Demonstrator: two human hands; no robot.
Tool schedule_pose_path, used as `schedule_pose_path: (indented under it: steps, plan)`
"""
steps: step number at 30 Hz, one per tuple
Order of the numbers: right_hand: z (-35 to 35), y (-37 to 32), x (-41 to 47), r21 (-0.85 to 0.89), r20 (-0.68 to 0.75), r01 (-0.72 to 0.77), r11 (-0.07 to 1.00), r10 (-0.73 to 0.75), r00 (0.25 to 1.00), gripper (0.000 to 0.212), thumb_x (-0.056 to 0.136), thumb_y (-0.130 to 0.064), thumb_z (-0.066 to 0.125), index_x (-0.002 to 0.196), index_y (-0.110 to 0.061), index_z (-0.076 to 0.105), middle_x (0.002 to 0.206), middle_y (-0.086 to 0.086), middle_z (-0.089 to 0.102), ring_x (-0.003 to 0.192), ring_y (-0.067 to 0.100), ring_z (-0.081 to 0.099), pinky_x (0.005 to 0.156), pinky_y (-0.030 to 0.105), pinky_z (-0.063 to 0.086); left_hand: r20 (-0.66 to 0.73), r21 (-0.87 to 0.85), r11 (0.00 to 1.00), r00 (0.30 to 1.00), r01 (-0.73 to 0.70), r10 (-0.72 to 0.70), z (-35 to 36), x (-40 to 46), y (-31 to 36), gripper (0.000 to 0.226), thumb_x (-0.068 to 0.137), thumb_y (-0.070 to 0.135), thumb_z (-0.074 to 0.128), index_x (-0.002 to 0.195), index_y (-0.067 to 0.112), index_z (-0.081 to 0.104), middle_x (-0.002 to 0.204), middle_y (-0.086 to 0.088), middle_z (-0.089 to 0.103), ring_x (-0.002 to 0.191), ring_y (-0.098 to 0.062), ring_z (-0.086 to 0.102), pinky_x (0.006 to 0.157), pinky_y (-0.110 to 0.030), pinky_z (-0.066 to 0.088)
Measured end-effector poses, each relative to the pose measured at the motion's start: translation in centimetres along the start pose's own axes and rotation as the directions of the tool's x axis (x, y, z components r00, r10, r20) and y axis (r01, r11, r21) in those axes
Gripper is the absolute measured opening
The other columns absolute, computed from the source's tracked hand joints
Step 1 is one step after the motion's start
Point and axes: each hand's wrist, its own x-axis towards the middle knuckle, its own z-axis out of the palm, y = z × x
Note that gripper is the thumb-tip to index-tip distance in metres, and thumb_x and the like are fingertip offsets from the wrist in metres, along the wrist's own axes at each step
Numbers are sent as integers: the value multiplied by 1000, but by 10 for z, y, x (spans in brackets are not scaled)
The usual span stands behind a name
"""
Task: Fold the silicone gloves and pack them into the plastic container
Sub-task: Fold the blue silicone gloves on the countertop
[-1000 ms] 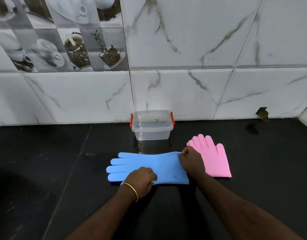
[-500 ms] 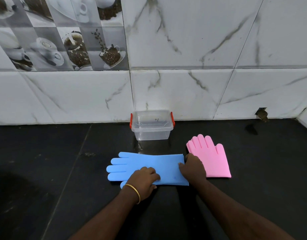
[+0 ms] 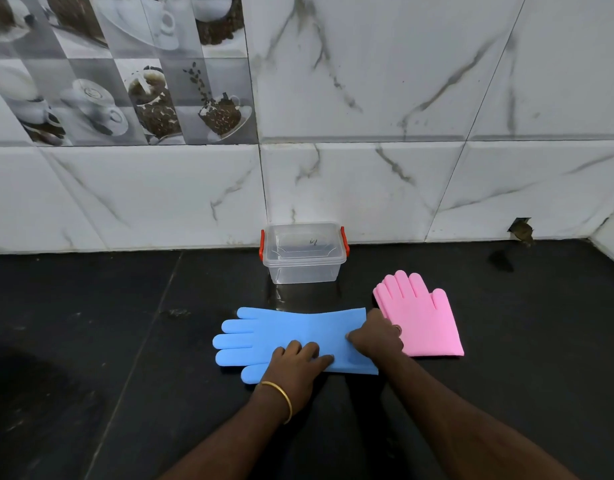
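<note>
A blue silicone glove (image 3: 291, 336) lies flat on the black counter, its fingers pointing left. My left hand (image 3: 295, 367) rests on its near edge around the middle, fingers bent and thumb lying along the glove. My right hand (image 3: 376, 337) grips the cuff end at the right, thumb on top. A pink glove (image 3: 425, 320) lies folded just right of that hand, fingers pointing away from me. The clear plastic container (image 3: 304, 252) with red latches stands behind the gloves against the wall; its top looks covered by a lid.
The black stone counter (image 3: 108, 341) runs left and right of the gloves. A marble-tiled wall (image 3: 368, 168) closes off the back, with a small dark hole (image 3: 522, 230) at its foot on the right.
My right hand slid from the cuff's far corner toward its middle. My left hand shifted slightly further onto the glove. The blue glove stays flat.
</note>
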Motion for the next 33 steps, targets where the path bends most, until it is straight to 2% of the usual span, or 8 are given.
schedule_pose_path:
  steps: [5, 9, 13, 17, 20, 23, 28, 33]
  plan:
    - [-14, -1, 0, 279, 21, 37, 960, -45, 999, 64, 81, -18, 71, 130, -5, 32, 119, 13, 56, 106, 27, 59, 89, 39, 54, -2, -76, 996, 999, 43, -43, 0, -1, -1, 49, 91, 37, 42, 140, 42, 35, 134, 6, 40, 114, -24, 41, 90, -37, 32]
    - [-24, -7, -1, 309, 24, 46, 950, -56, 998, 76, 76, -19, 78, 135, -2, 33, 127, 15, 51, 111, 27, 54, 92, 38, 51, 116, -206, 970, 988, 127, -104, -10, 7, -7, 56, 85, 65, 43, 135, 41, 44, 137, 8, 44, 122, -23, 42, 99, -38, 36]
    - [-26, -28, -11, 434, 23, 60, 899, -78, 997, 70, 71, -16, 82, 130, -9, 44, 124, 14, 56, 103, 26, 60, 90, 43, 54, 178, -610, 744, 962, 272, -205, -36, 17, -6, 86, 68, 82, 49, 137, 30, 46, 130, 7, 54, 114, -13, 52, 99, -30, 43]
    - [-23, -56, -28, 504, 112, 90, 859, -169, 979, 86, 71, -10, 82, 141, -17, 33, 129, 15, 54, 100, 28, 66, 77, 39, 60, 88, -839, 508, 970, 195, -227, -59, 23, -1, 80, 68, 66, 70, 134, 28, 45, 130, 8, 54, 110, -9, 56, 89, -27, 52]
    - [-27, -69, -38, 471, 136, 151, 869, -240, 961, 82, 74, -10, 81, 142, -16, 34, 122, 16, 61, 98, 27, 68, 68, 31, 59, 215, -924, 270, 951, 272, -223, -70, 23, -11, 79, 71, 45, 80, 137, 26, 41, 128, 6, 53, 108, -17, 62, 69, -24, 58]
    - [-30, -70, -46, 523, 214, 111, 845, -257, 942, 73, 77, -14, 79, 138, -18, 40, 113, 13, 65, 87, 20, 68, 57, 26, 51, 293, -941, 98, 926, 323, -236, -71, 22, -26, 64, 75, 28, 82, 128, 22, 47, 117, -2, 64, 98, -19, 69, 72, -31, 61]
    - [-16, -70, -59, 698, 314, 13, 716, -323, 893, 33, 93, -36, 62, 117, -14, 58, 97, 5, 77, 79, 19, 73, 73, 35, 54, 262, -921, 184, 897, 342, -355, -59, 22, -46, 48, 80, 5, 71, 123, 17, 52, 101, 0, 65, 90, -15, 64, 59, -22, 54]
    - [13, -54, -49, 632, 116, -30, 774, -56, 992, 35, 84, -28, 72, 113, -16, 56, 98, 10, 66, 68, 17, 59, 54, 27, 47, 310, -901, 162, 859, 403, -408, -47, 18, -74, 53, 77, 0, 67, 122, 25, 53, 103, 1, 65, 96, -18, 64, 76, -32, 57]
